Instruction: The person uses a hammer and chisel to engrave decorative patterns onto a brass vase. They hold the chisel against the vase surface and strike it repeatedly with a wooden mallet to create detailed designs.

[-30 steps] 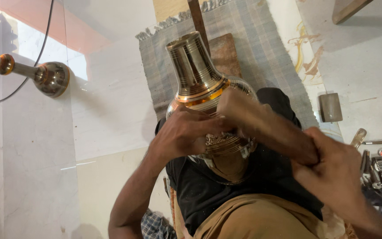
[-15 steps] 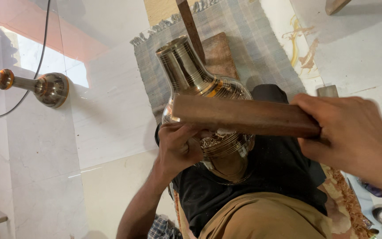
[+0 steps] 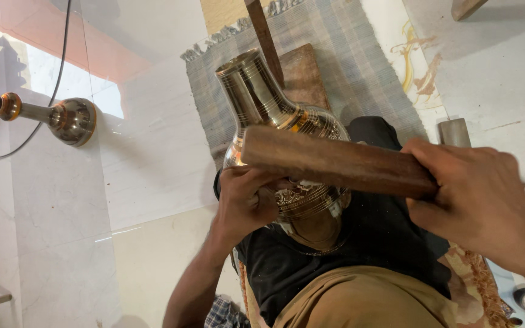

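A shiny brass pot with a narrow neck and engraved round belly rests on my lap, neck pointing away from me. My left hand grips its belly from the left side. My right hand is closed around one end of a brown wooden bat. The bat lies crosswise over the pot's belly, its far end above my left hand. A thin wooden stick runs away behind the pot's neck.
A striped grey mat with a wooden block lies on the pale tiled floor. A second metal vessel lies at the left near a black cable. Small tools and tins sit at the right edge.
The bat swung from a tilted pose at the right to lie level across the pot's belly. My left hand shifted slightly on the pot, which stays on my lap.
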